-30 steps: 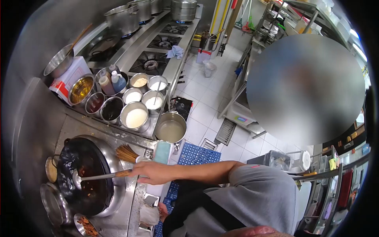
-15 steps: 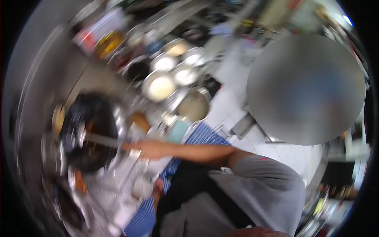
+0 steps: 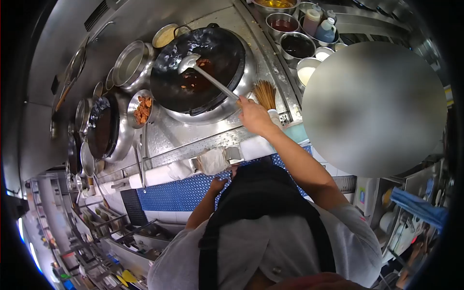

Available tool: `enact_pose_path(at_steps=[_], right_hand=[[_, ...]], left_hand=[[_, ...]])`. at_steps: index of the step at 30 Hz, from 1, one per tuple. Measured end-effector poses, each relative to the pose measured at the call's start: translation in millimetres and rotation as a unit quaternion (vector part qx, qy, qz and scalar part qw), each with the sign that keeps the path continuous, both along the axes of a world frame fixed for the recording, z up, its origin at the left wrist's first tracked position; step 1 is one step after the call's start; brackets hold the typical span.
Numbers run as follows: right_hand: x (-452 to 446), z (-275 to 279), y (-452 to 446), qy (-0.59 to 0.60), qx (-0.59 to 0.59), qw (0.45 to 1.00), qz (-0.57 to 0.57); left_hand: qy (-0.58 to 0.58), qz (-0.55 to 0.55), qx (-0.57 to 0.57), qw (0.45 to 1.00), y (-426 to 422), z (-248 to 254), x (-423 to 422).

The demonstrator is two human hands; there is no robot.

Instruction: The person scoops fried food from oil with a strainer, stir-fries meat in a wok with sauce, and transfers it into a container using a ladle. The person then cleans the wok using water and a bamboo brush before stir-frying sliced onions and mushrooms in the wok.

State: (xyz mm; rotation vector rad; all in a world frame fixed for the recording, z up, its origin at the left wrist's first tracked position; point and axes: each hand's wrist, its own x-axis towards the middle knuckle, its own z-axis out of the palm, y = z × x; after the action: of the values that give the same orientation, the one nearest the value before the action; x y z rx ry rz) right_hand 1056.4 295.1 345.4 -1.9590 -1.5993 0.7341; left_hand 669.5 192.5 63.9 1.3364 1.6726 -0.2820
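My right hand (image 3: 254, 117) is closed around the handle end of a long metal ladle (image 3: 212, 79). The ladle's bowl rests over the inside of a large black wok (image 3: 166, 89), which holds dark reddish-brown sauce (image 3: 199, 83) with small pieces in it. My left hand (image 3: 218, 184) hangs low by the counter's front edge, near a crumpled white cloth (image 3: 212, 161); its fingers are too small and partly hidden to read. Just beside my right hand stands a bamboo wok brush (image 3: 265, 94), bristles up.
A metal bowl of browned fried pieces (image 3: 142, 109) sits left of the wok, near a second wok (image 3: 102, 128). Steel pots (image 3: 130, 65) stand behind it. Bowls of sauce (image 3: 282, 24) and squeeze bottles (image 3: 326, 30) line the right. A grey blurred disc covers the right side.
The view has swung round and sharpened, so the wok now appears near the top middle instead of at left. My right hand keeps hold of the ladle over the wok.
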Motion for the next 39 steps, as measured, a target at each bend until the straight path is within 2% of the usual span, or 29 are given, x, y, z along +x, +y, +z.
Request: enact_pose_path(at_steps=[2, 4, 5, 6, 7, 8, 9, 10, 12, 15, 16, 17, 18, 19, 20, 21, 22, 23, 24, 25, 26, 28, 29, 32, 33, 36, 39], right_hand=[[-8.4, 6.2, -3.9, 0.012, -0.006, 1.0, -0.005], [-19.5, -0.2, 1.4, -0.027, -0.027, 0.998, -0.042], [-24.8, -8.2, 2.2, -0.049, -0.04, 0.997, -0.055], [-23.5, -9.6, 4.1, -0.061, -0.019, 0.997, -0.041], [-19.3, -11.2, 9.7, -0.067, -0.003, 0.997, -0.029], [-23.0, -14.7, 11.6, -0.069, 0.01, 0.997, -0.02], [-28.6, -16.8, 13.3, -0.063, 0.012, 0.998, -0.023], [-28.2, -15.6, 15.1, -0.062, 0.018, 0.997, -0.03], [-20.7, -14.0, 20.1, -0.057, 0.03, 0.997, -0.039], [-17.2, -18.0, 18.6, -0.041, 0.042, 0.997, -0.052], [-18.6, -17.9, 20.6, -0.055, 0.028, 0.996, -0.058], [-19.7, -23.1, 23.7, -0.071, 0.013, 0.995, -0.074], [-15.5, -43.8, 29.1, -0.125, -0.026, 0.991, -0.046], [-9.1, -126.0, 37.1, -0.176, 0.123, 0.977, 0.003], [-8.1, -111.1, 26.7, -0.195, 0.147, 0.968, 0.064], [-14.0, -105.5, 32.7, -0.13, 0.145, 0.98, 0.034], [-20.2, -97.4, 36.7, -0.063, 0.148, 0.987, 0.002], [-31.5, -76.7, 35.5, -0.065, 0.144, 0.983, -0.088], [-31.0, -52.8, 24.5, -0.075, 0.106, 0.988, -0.081], [-32.5, -27.7, 12.8, -0.086, 0.068, 0.991, -0.072], [-31.0, -26.0, 15.1, -0.106, 0.058, 0.991, -0.062], [-34.1, -19.0, 11.3, -0.115, 0.035, 0.991, -0.051], [-32.7, -16.6, 8.4, -0.117, 0.022, 0.992, -0.049], [-32.3, -15.4, 2.3, -0.141, 0.012, 0.989, -0.037], [-32.8, -24.5, 1.3, -0.169, 0.064, 0.983, -0.043], [-32.7, -39.5, -4.4, -0.144, 0.099, 0.98, -0.091], [-26.5, -37.1, -17.6, -0.103, 0.042, 0.991, -0.075]], left_hand=[[-0.023, -0.084, -0.054, 0.995, 2.0, -47.0, -40.1], [-0.036, -0.17, -0.052, 0.983, 11.7, -44.7, -51.9], [-0.081, -0.335, 0.079, 0.935, 6.6, -46.4, -67.2], [-0.091, -0.468, 0.25, 0.843, 0.8, -59.2, -87.4], [-0.106, -0.431, 0.278, 0.852, -1.8, -57.0, -93.2], [-0.121, -0.391, 0.236, 0.881, -2.2, -36.2, -94.9], [-0.142, -0.165, -0.019, 0.976, 1.5, -2.7, -83.2], [-0.089, 0.128, -0.177, 0.972, 6.8, 43.2, -65.3], [-0.054, -0.053, -0.179, 0.981, 17.9, 115.6, -45.8], [-0.191, -0.094, -0.031, 0.977, 33.6, 204.7, -11.9], [-0.226, -0.097, 0.092, 0.965, 43.8, 213.6, -2.0], [-0.266, -0.104, 0.21, 0.935, 56.9, 223.4, 14.3], [-0.268, -0.082, 0.273, 0.92, 71.7, 261.5, 50.1], [-0.236, -0.106, 0.409, 0.875, 86.3, 260.2, 64.2], [-0.273, -0.105, 0.455, 0.841, 107.5, 270.7, 84.0], [-0.328, -0.064, 0.441, 0.833, 125.7, 287.9, 104.8], [-0.286, -0.112, 0.569, 0.763, 153.0, 288.4, 121.4], [-0.198, -0.154, 0.641, 0.726, 172.6, 300.3, 138.7], [-0.152, -0.177, 0.663, 0.711, 192.7, 299.5, 150.5], [-0.11, -0.184, 0.622, 0.753, 203.4, 295.1, 164.3], [-0.086, -0.217, 0.56, 0.795, 221.3, 285.9, 177.6], [0.052, -0.26, 0.523, 0.81, 214.2, 278.4, 194.0], [0.028, -0.225, 0.574, 0.787, 211.8, 272.5, 196.1], [0.022, -0.241, 0.563, 0.79, 213.3, 265.9, 186.1], [0.014, -0.247, 0.586, 0.771, 218.5, 254.7, 181.9], [0.01, -0.239, 0.628, 0.741, 220.5, 246.2, 180.7], [0.023, -0.232, 0.622, 0.748, 211.1, 256.6, 186.4]])
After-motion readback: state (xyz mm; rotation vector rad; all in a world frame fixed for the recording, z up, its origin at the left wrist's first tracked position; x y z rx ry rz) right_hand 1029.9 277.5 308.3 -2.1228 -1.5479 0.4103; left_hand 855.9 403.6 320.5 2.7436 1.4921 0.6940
